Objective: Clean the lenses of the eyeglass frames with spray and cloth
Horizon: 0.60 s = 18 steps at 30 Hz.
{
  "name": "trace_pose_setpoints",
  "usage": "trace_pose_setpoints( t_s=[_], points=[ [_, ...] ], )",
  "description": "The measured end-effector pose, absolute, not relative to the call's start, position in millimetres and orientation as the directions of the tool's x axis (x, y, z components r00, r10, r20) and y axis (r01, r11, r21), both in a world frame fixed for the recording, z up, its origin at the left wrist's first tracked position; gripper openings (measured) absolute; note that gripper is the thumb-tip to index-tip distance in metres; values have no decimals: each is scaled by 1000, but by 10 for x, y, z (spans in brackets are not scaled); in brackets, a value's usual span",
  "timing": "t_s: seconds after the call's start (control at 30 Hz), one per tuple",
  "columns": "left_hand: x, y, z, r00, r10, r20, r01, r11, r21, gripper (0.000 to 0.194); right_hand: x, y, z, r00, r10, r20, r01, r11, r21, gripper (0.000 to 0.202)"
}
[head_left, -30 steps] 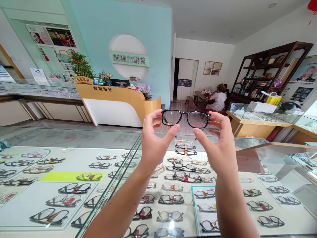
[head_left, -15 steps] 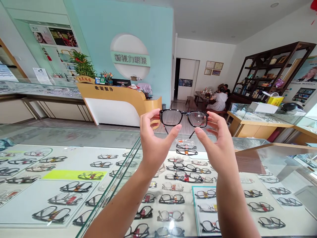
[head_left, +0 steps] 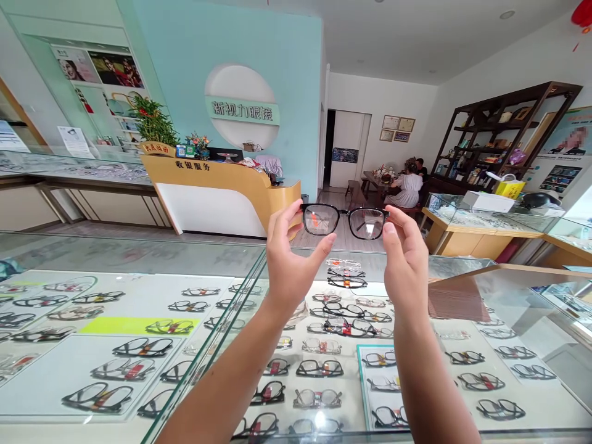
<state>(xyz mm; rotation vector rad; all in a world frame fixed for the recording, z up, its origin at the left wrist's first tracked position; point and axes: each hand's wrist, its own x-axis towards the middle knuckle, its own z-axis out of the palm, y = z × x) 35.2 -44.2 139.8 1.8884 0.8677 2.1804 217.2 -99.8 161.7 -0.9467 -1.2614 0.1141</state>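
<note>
A pair of black-framed eyeglasses [head_left: 343, 213] is held up in front of me between both hands, lenses facing me. My left hand [head_left: 296, 253] grips the left end of the frame with its fingers, the thumb apart below the left lens. At the right end, my right hand [head_left: 406, 253] pinches the frame between thumb and fingers. The temples are mostly hidden behind the lenses. Under my forearms lies a glass display case [head_left: 222, 364] with rows of eyeglasses, among them a dark pair [head_left: 320, 368] with an orange tag.
A second glass case section [head_left: 41, 376] with more glasses adjoins on the left. Beyond stands a yellow-and-white cashier counter [head_left: 217, 203] with a potted plant [head_left: 155, 120]. Two people [head_left: 407, 185] sit at a table far back. Dark shelves [head_left: 499, 139] stand at the right.
The eyeglasses have turned slightly, and their temples show less below the lenses. My right thumb has moved up and right, from under the lens to the frame's right end.
</note>
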Motion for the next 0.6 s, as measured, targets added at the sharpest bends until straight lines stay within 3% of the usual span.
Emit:
trace_pose_setpoints(
  t_s=[0.17,0.6],
  points=[
    [362,-460,1328,-205,371,906,300,-857,419,73,2139,-925,1566,400,521,754,376,658,-653,41],
    [285,-447,334,-192,505,842,389,-748,537,72,2090,-944,637,376,606,701,343,611,-713,41]
  ],
)
